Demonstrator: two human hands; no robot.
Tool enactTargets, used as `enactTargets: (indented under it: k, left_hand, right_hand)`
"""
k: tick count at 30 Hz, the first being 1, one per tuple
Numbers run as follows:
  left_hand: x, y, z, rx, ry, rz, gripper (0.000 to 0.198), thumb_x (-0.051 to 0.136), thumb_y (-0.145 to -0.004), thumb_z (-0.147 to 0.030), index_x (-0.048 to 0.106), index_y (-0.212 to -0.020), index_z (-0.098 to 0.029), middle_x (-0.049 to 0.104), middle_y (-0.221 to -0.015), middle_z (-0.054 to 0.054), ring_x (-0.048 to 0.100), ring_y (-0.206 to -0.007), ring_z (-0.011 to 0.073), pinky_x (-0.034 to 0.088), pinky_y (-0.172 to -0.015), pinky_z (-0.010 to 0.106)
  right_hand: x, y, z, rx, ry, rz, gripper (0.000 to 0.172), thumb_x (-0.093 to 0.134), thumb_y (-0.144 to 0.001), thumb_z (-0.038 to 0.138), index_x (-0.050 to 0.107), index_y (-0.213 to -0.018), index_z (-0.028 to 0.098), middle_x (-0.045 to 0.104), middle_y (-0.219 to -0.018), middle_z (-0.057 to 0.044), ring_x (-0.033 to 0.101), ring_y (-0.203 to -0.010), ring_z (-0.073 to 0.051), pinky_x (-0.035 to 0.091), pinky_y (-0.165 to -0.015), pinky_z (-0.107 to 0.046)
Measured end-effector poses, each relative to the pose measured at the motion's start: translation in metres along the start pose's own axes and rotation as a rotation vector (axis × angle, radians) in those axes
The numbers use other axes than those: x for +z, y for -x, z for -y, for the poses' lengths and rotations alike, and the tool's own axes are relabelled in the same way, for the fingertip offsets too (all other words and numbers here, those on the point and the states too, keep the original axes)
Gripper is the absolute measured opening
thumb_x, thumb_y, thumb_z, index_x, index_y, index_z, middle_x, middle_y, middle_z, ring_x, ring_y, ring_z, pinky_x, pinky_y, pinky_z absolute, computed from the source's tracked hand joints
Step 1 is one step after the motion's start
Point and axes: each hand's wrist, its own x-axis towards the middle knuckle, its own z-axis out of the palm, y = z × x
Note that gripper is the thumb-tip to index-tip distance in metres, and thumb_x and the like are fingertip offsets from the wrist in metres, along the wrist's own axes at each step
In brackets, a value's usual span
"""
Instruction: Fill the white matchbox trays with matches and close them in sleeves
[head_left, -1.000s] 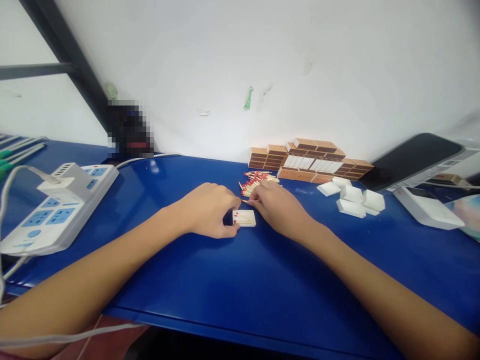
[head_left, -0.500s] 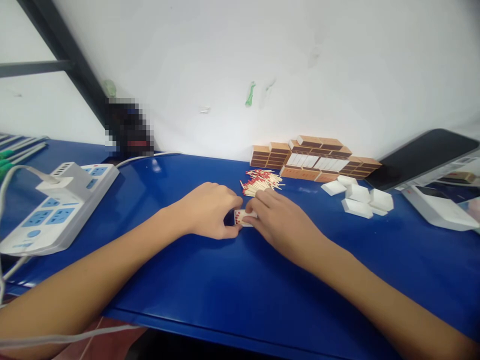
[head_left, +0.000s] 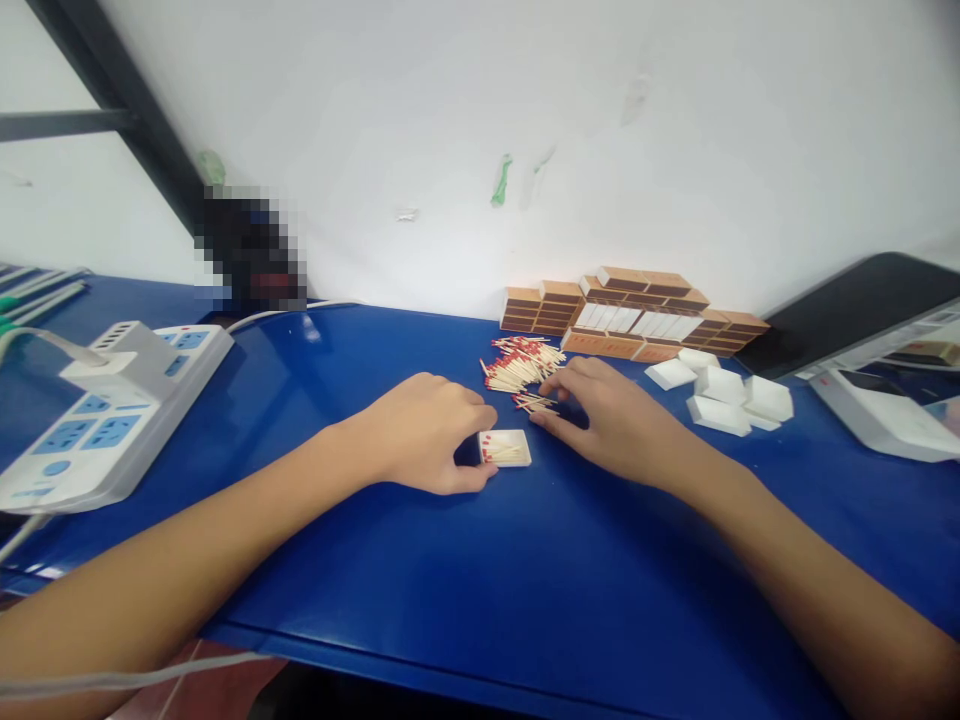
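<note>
A small white matchbox tray (head_left: 507, 449) with several red-tipped matches in it lies on the blue table (head_left: 465, 570). My left hand (head_left: 424, 430) curls round the tray's left side, thumb and fingers pinching it. My right hand (head_left: 604, 415) rests just right of the tray, its fingertips gathering a small bunch of loose matches (head_left: 534, 403) on the table. Behind them lies a pile of red-tipped matches (head_left: 521, 364).
A stack of brown matchbox sleeves (head_left: 637, 315) stands against the white wall. Several empty white trays (head_left: 724, 400) lie to the right. A white power strip (head_left: 90, 415) sits at the left. A dark tablet (head_left: 847, 310) and a white device (head_left: 877, 415) are at the far right.
My right hand has lifted off the tray and moved back right to the loose matches. The tray now shows more matches in it. My left hand has stayed at the tray.
</note>
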Motion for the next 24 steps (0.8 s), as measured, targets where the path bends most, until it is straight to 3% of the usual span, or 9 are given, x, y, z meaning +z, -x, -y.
enactTargets:
  k: [5, 11, 15, 18, 24]
  left_hand:
    - [0.002, -0.001, 0.000, 0.006, -0.001, -0.011, 0.027, 0.065, -0.087, -0.047, 0.069, -0.085, -0.020, 0.072, -0.080, 0.003, 0.064, -0.067, 0.0192, 0.033, -0.057, 0.032]
    - [0.005, -0.001, 0.000, 0.011, 0.002, -0.026, 0.028, 0.065, -0.087, -0.047, 0.071, -0.087, -0.019, 0.072, -0.079, 0.003, 0.064, -0.066, 0.0189, 0.032, -0.057, 0.032]
    - [0.004, -0.002, 0.001, 0.004, 0.013, -0.015, 0.028, 0.066, -0.088, -0.047, 0.069, -0.084, -0.019, 0.072, -0.080, 0.003, 0.063, -0.066, 0.0184, 0.032, -0.057, 0.031]
    - [0.003, -0.002, 0.001, -0.004, 0.020, -0.011, 0.028, 0.067, -0.088, -0.047, 0.069, -0.084, -0.019, 0.072, -0.081, 0.003, 0.064, -0.068, 0.0187, 0.033, -0.057, 0.032]
    - [0.002, -0.002, 0.000, -0.003, 0.018, -0.011, 0.029, 0.066, -0.088, -0.047, 0.071, -0.086, -0.018, 0.072, -0.080, 0.003, 0.067, -0.072, 0.0202, 0.036, -0.058, 0.032]
  right_hand:
    - [0.006, -0.001, 0.004, 0.021, -0.028, 0.042, 0.022, 0.054, -0.104, 0.033, 0.059, -0.086, 0.021, 0.065, -0.089, -0.008, 0.060, -0.086, -0.025, 0.046, -0.076, -0.037]
    - [0.009, 0.001, -0.001, 0.024, -0.011, 0.026, 0.020, 0.053, -0.104, 0.032, 0.057, -0.087, 0.022, 0.066, -0.090, -0.009, 0.060, -0.087, -0.026, 0.046, -0.076, -0.038]
    - [-0.001, 0.003, -0.003, -0.007, 0.005, -0.032, 0.018, 0.052, -0.104, 0.029, 0.056, -0.089, 0.021, 0.064, -0.091, -0.009, 0.059, -0.088, -0.026, 0.046, -0.076, -0.038]
    - [-0.009, 0.005, 0.010, -0.028, -0.034, -0.026, 0.017, 0.051, -0.105, 0.028, 0.058, -0.091, 0.021, 0.064, -0.093, -0.008, 0.059, -0.089, -0.025, 0.046, -0.076, -0.037]
    - [-0.007, 0.008, 0.050, -0.099, -0.076, 0.113, 0.011, 0.056, -0.103, 0.023, 0.061, -0.094, 0.021, 0.067, -0.098, -0.008, 0.064, -0.092, -0.024, 0.050, -0.075, -0.034]
